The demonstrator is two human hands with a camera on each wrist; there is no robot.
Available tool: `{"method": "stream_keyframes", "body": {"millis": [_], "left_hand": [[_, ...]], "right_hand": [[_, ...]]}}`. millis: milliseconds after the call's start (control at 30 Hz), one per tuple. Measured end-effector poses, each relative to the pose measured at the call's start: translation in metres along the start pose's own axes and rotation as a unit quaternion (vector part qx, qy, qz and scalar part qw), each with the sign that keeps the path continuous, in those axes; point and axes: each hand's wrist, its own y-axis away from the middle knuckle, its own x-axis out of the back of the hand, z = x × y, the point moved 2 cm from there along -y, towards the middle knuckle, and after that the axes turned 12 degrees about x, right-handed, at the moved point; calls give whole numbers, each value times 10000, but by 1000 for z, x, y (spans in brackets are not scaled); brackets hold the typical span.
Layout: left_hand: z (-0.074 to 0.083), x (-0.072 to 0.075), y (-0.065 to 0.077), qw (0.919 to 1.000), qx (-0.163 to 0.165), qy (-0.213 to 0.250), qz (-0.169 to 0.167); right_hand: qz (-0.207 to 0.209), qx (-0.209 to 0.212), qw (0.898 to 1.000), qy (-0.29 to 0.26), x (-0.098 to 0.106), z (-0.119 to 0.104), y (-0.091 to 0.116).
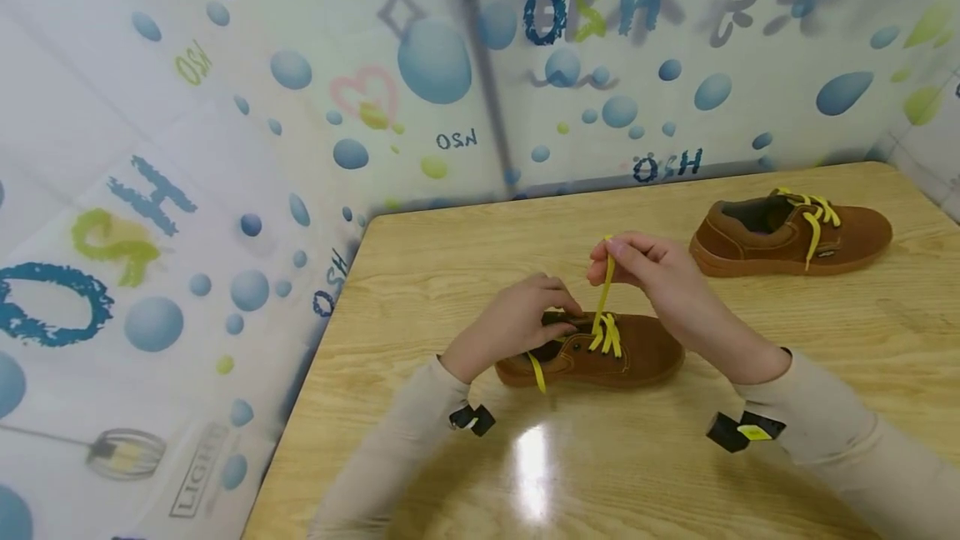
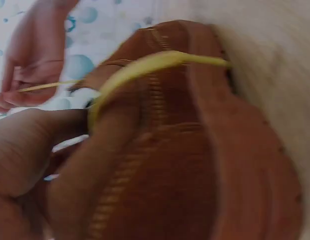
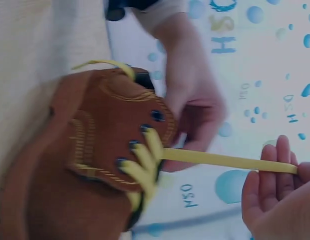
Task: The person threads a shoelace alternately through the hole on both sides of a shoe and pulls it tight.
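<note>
A brown shoe (image 1: 647, 348) with yellow laces stands on the table, its toe pointing right. My right hand (image 1: 663, 275) is raised above it and pinches one end of a yellow shoelace (image 1: 604, 290) between thumb and fingers. That lace runs taut from the eyelets up to my fingertips. Over the shoe's opening, my left hand (image 1: 521, 319) holds the upper near the tongue, thumb and fingers bent. What lies between those fingers is partly hidden. The other lace end (image 1: 537, 373) hangs down the near side. In the right wrist view, the top eyelet (image 3: 157, 116) shows no lace through it.
A second brown shoe (image 1: 795, 232), its yellow lace hanging over the side, stands at the back right. The wooden table (image 1: 420, 273) meets a wall covering (image 1: 465, 165) printed with blue and green drops behind and at the left.
</note>
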Motion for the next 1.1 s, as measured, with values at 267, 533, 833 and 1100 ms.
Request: {"method": "stream_keyframes", "body": {"millis": [267, 533, 833, 1100], "left_hand": [[-1, -12, 3, 9985, -22, -29, 541], [-1, -14, 3, 9975, -64, -74, 695], [0, -15, 5, 9960, 14, -80, 890], [-1, -17, 7, 9940, 155, 81, 1083]], "right_hand": [[57, 382, 9989, -274, -1, -16, -10], [-241, 343, 9966, 709, 2, -12, -23], [-1629, 349, 9443, 2838, 9, 10, -31], [-2731, 1466, 7980, 5168, 5, 17, -24]]}}
